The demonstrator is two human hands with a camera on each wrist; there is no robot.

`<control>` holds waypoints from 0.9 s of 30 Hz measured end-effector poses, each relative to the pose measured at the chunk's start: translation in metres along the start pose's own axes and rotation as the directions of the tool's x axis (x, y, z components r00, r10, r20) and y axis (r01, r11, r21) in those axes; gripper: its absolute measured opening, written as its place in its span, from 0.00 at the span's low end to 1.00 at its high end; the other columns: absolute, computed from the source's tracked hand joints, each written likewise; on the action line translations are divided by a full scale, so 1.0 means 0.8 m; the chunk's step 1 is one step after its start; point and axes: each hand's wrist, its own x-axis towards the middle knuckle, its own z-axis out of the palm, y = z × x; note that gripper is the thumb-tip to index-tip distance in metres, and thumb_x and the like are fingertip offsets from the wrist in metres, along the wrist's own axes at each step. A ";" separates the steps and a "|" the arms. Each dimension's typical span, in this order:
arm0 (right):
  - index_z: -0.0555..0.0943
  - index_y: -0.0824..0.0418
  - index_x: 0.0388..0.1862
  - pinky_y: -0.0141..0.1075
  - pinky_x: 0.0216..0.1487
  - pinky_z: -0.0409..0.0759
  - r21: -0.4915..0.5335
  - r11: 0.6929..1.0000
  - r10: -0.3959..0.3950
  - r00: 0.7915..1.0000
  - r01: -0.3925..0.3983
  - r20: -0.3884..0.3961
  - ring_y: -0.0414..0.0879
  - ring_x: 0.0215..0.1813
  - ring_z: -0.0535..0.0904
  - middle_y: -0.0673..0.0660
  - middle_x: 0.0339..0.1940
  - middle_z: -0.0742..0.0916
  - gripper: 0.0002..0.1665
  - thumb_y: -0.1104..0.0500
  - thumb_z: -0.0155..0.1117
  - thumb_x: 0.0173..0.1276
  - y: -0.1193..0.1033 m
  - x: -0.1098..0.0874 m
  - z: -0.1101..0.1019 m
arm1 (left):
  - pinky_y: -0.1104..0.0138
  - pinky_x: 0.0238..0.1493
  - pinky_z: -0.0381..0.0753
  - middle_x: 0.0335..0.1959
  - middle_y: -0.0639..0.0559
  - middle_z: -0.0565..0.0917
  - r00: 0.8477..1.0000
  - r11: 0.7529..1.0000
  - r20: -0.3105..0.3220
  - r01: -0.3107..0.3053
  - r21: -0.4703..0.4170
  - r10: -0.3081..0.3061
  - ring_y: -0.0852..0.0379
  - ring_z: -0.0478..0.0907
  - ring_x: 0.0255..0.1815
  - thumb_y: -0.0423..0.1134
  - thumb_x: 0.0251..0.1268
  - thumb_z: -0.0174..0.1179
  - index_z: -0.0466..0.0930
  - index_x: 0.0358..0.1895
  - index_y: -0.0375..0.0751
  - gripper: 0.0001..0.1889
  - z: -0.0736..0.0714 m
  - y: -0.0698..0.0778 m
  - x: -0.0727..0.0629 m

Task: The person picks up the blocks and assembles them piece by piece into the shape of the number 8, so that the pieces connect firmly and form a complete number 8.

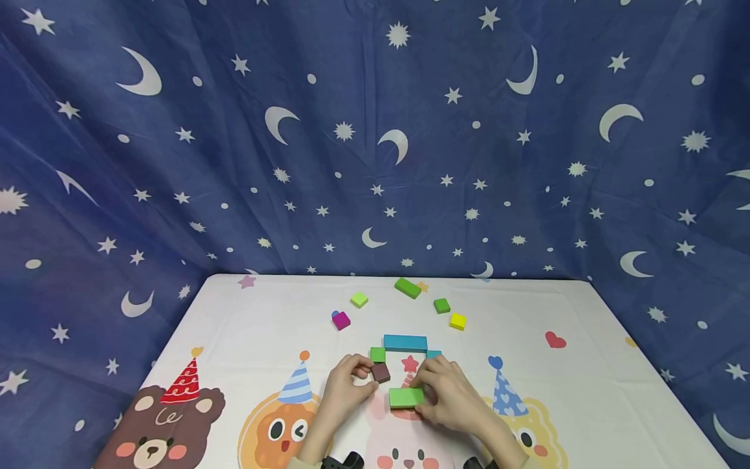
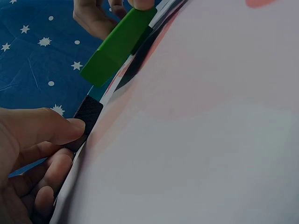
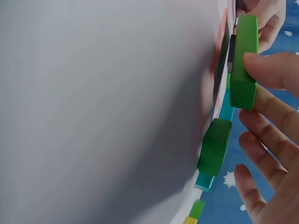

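Observation:
My right hand (image 1: 450, 395) pinches a long green block (image 1: 406, 398) between thumb and fingers; the right wrist view shows this block (image 3: 244, 63) raised off the table. To its left, my left hand (image 1: 344, 389) holds a small dark brown block (image 1: 381, 372) at its left side, thumb against it in the left wrist view. Just behind the brown block lies a small green block (image 1: 377, 354). A long blue block (image 1: 405, 343) lies farther back, with a smaller blue block (image 1: 433, 354) partly behind my right hand. Below that hand, another green block (image 3: 216, 147) shows in the right wrist view.
Farther back lie a magenta block (image 1: 341, 320), a light green block (image 1: 359, 299), a longer green block (image 1: 407, 288), a small green block (image 1: 442, 305) and a yellow block (image 1: 458, 321). The white tablecloth (image 1: 234, 332) has cartoon prints. A blue star-patterned curtain (image 1: 328, 208) hangs behind.

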 end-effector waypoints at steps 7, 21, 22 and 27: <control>0.83 0.44 0.35 0.35 0.45 0.62 -0.013 0.999 0.029 0.999 -0.030 -0.019 0.36 0.44 0.65 0.37 0.37 0.78 0.15 0.50 0.77 0.46 0.007 0.005 0.002 | 0.72 0.41 0.74 0.34 0.52 0.80 1.000 1.000 0.000 0.006 0.000 -0.006 0.62 0.76 0.34 0.31 0.43 0.70 0.82 0.40 0.41 0.16 0.000 0.001 0.000; 0.85 0.47 0.34 0.37 0.46 0.65 -0.031 0.999 0.029 0.999 -0.029 -0.015 0.36 0.44 0.65 0.40 0.37 0.77 0.15 0.51 0.77 0.46 0.012 0.016 0.006 | 0.72 0.40 0.74 0.33 0.52 0.80 1.000 1.000 -0.006 0.000 -0.006 0.000 0.62 0.75 0.34 0.29 0.42 0.71 0.81 0.39 0.41 0.16 0.001 0.001 -0.002; 0.85 0.47 0.34 0.37 0.46 0.65 -0.036 0.999 0.032 0.999 -0.032 -0.012 0.37 0.44 0.65 0.40 0.37 0.77 0.15 0.51 0.77 0.46 0.012 0.017 0.006 | 0.72 0.40 0.74 0.33 0.52 0.80 1.000 1.000 -0.005 0.000 -0.007 0.000 0.63 0.75 0.34 0.29 0.42 0.71 0.82 0.39 0.41 0.16 0.001 0.001 -0.002; 0.85 0.47 0.35 0.36 0.45 0.64 -0.064 0.997 0.033 0.999 -0.033 -0.004 0.37 0.44 0.64 0.41 0.40 0.77 0.15 0.50 0.77 0.46 0.011 0.019 0.006 | 0.73 0.40 0.74 0.34 0.53 0.80 1.000 1.000 -0.004 0.001 -0.008 -0.001 0.63 0.74 0.34 0.30 0.43 0.71 0.82 0.39 0.42 0.16 0.000 0.001 -0.001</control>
